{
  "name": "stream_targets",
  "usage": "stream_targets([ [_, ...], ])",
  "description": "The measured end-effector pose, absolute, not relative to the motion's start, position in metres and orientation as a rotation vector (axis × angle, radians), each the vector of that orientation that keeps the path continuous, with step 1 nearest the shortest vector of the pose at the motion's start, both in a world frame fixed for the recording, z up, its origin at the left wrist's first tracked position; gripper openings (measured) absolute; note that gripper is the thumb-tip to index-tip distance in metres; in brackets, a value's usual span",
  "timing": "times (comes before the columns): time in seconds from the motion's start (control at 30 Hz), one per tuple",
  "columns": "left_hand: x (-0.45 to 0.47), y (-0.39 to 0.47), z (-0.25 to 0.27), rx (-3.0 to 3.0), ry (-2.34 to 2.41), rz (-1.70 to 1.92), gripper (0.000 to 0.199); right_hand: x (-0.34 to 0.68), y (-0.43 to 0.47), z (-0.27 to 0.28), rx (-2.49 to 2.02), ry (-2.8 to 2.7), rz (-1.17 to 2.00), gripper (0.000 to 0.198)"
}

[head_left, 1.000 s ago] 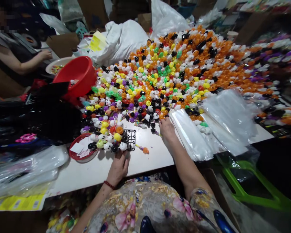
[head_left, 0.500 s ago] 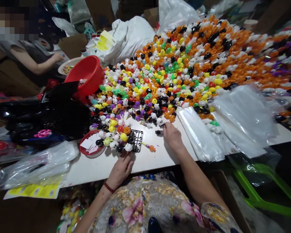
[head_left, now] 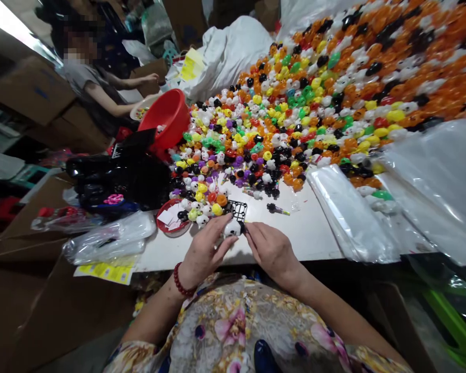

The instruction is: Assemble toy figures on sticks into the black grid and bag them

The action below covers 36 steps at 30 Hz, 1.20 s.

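Note:
Close to the table's front edge, my left hand (head_left: 207,246) pinches a small white panda head (head_left: 232,228) with black patches between thumb and fingers. My right hand (head_left: 272,251) is closed at the head's right side, its fingertips pressed together; what they grip there is hidden. Just beyond my fingers lies a black plastic grid rack (head_left: 238,209), with several coloured toy heads (head_left: 217,209) crowded over its left part. To the right, a thin stick with a black top (head_left: 278,209) lies on the white table (head_left: 295,235).
A large heap of coloured toy heads (head_left: 314,103) covers the far table. Clear plastic bags (head_left: 353,217) lie at the right. A small red basket with paper slips (head_left: 172,230), black bag (head_left: 132,171) and red tub (head_left: 166,119) stand left. Another person (head_left: 97,88) sits beyond.
My right hand has come back from the heap's edge towards my left hand. The panda head is now between both hands, and my left hand has closed on it. The view has shifted left.

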State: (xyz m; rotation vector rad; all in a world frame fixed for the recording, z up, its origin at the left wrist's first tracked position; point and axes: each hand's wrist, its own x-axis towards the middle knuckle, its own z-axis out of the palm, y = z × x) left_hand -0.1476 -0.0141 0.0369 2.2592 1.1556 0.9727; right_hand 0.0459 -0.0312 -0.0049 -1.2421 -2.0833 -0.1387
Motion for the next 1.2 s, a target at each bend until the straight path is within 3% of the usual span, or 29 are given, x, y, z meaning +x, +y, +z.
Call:
stream_targets([
  [0.1,-0.147,-0.012,0.035,1.87,1.197,0.929,0.035,0.044,-0.037,-0.002,-1.166,-2.059,-0.091,0.021],
  [0.23,-0.15,-0.01,0.04,1.309,1.134,0.847,0.045,0.045,-0.04,-0.003,-1.101,-2.04,0.118,0.021],
  [0.33,-0.149,-0.009,0.042,1.204,1.095,0.824,0.047,0.045,-0.041,-0.006,-1.094,-2.039,0.223,0.023],
  [0.63,-0.151,-0.008,0.032,1.546,1.221,0.79,0.051,0.054,-0.032,-0.027,-1.195,-2.008,0.388,0.026],
  [0.9,-0.175,0.016,0.028,2.356,1.393,0.961,0.022,0.063,0.016,-0.057,-1.482,-1.499,0.915,0.017],
  [1.03,-0.175,0.026,0.018,2.562,1.326,0.911,0.024,0.045,0.038,-0.066,-1.43,-1.263,1.157,0.026],
  [1.2,-0.173,0.036,0.009,2.657,1.262,0.849,0.027,0.029,0.057,-0.067,-1.423,-1.154,1.215,0.024],
])
